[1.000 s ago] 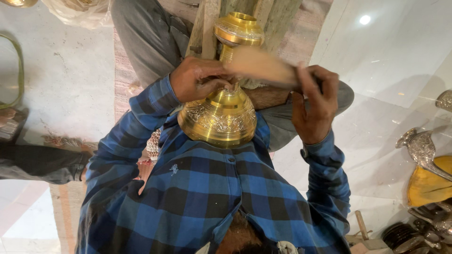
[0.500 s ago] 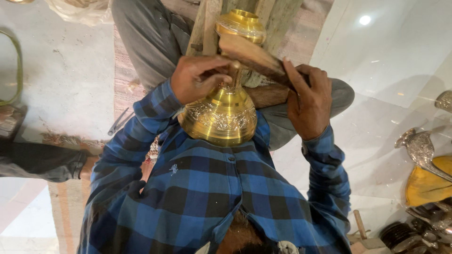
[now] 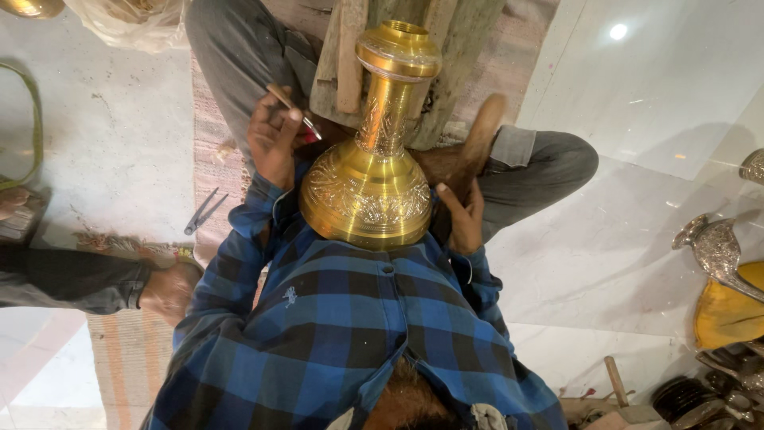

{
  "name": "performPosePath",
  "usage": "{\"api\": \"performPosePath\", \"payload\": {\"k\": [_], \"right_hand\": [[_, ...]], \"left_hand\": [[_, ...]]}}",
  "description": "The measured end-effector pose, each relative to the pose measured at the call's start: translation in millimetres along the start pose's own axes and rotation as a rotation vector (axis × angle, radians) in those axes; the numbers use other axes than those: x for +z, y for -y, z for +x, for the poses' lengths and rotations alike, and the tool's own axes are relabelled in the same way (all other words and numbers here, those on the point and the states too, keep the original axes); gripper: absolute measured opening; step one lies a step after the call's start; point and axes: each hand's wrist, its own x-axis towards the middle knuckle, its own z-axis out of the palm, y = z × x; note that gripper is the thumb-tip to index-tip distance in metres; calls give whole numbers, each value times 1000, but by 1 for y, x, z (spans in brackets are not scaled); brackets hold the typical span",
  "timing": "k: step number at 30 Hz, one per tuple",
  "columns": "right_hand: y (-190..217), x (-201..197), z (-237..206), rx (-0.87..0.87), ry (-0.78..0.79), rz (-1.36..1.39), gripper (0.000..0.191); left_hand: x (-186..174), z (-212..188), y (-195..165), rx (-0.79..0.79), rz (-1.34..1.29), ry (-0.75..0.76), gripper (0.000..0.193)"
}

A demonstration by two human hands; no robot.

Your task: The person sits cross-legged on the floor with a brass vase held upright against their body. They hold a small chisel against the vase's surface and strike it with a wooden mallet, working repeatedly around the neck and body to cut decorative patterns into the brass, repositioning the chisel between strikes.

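A person in a blue checked shirt is sitting with a brass vase (image 3: 374, 171) resting upright against the chest, between the knees, its engraved round belly low and its narrow neck pointing away. The left hand (image 3: 273, 137), just beside the vase's neck, is pinching a thin metal tool (image 3: 293, 111) between its fingers. The right hand (image 3: 461, 213) is lying open against the vase's belly, near a wooden mallet (image 3: 480, 134), though whether it is gripping the mallet cannot be told.

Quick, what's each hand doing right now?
Left hand: closed on a thin tool.
Right hand: closed on a wooden mallet, beside the brass vase.
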Motion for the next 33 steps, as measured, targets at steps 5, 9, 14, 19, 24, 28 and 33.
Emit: {"api": "performPosePath", "payload": {"k": [5, 9, 14, 19, 24, 28, 33], "right_hand": [[-5, -2, -8, -21, 121, 40, 36], [5, -3, -5, 23, 146, 55, 36], [-1, 4, 5, 100, 224, 211, 41], [-20, 14, 29, 222, 197, 246, 40], [-29, 7, 34, 257, 215, 233, 26], [-34, 3, 33, 229, 258, 197, 19], [-35, 5, 33, 215, 284, 215, 18]], "left_hand": [[6, -4, 6, -77, -134, 88, 41], [5, -9, 0, -267, -348, -7, 40], [1, -38, -26, -241, -384, 14, 39], [9, -58, -42, -148, -304, 64, 41], [12, -60, -48, -145, -245, 79, 41], [11, -59, -50, -154, -262, 83, 41], [11, -59, -50, -146, -213, 102, 39]]}}
